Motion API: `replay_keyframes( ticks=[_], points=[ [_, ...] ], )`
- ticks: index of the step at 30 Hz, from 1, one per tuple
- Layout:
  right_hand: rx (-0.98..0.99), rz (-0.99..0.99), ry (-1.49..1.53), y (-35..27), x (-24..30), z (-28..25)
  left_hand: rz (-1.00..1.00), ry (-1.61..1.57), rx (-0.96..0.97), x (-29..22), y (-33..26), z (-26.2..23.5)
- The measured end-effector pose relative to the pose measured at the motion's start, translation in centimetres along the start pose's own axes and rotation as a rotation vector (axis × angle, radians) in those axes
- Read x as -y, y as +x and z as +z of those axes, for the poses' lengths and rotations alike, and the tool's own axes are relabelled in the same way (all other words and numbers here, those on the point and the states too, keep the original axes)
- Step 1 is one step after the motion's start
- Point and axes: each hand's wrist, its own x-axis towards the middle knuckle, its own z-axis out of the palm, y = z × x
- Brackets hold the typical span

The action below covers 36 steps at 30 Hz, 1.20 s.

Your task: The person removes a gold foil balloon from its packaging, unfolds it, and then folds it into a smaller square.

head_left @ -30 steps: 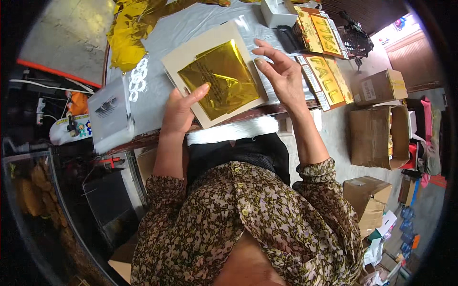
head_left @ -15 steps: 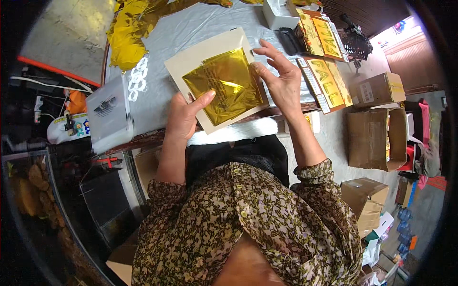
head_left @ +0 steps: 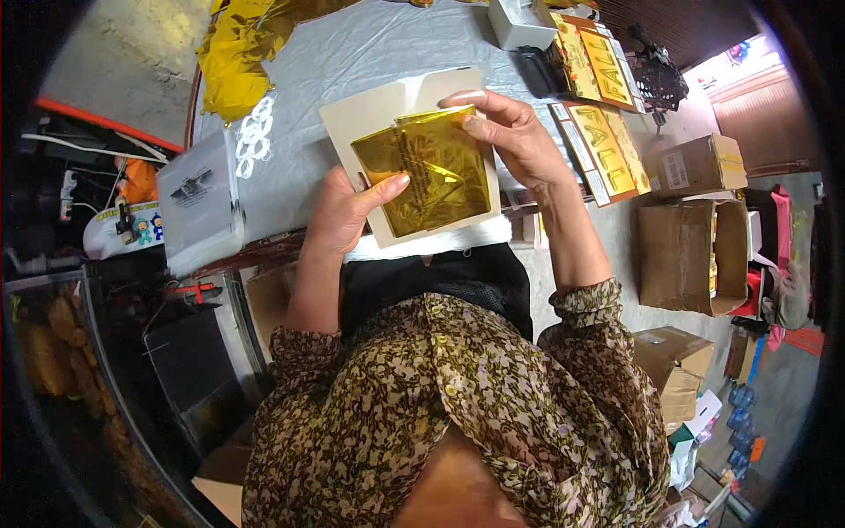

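A folded gold foil sheet point(head_left: 444, 180), shiny and creased, lies flat against a cream card point(head_left: 345, 114) held up over the table's near edge. My left hand point(head_left: 345, 211) is closed on the lower left side of both, its thumb pressing the foil's face. At the upper right, my right hand point(head_left: 526, 145) pinches the foil's top corner between thumb and fingers. A bundle of white string point(head_left: 495, 231) lies below the card, partly covered by it.
Loose gold foil point(head_left: 231, 84), white loops point(head_left: 253, 145) and clear plastic sleeves point(head_left: 195, 224) lie on the left of the silver-covered table point(head_left: 308, 53). Orange printed packs point(head_left: 603, 154), a black tray point(head_left: 535, 75) and a white box point(head_left: 521, 33) sit right. Cardboard boxes point(head_left: 673, 255) stand on the floor.
The card and foil have turned slightly more upright and shifted right. My right hand, which had its fingers raised at the card's right edge, now pinches the foil's upper corner.
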Motion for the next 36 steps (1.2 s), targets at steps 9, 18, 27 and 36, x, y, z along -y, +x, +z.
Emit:
replay_keyframes(
  ticks=[9,18,27,36],
  points=[
    [0.023,0.061,-0.020,-0.4,0.6,1.0,0.016,0.009,0.007,-0.8,-0.6,1.4],
    [-0.143,0.152,0.012,-0.9,0.3,1.7,0.024,0.062,-0.042,-0.2,-0.6,1.5],
    [-0.144,0.180,0.037,-1.0,0.3,1.3,0.022,0.104,-0.040,-0.4,-0.7,1.5],
    [-0.131,0.198,-0.009,-1.3,-0.3,0.5,-0.046,0.125,-0.075,-1.0,-0.4,2.2]
  ],
)
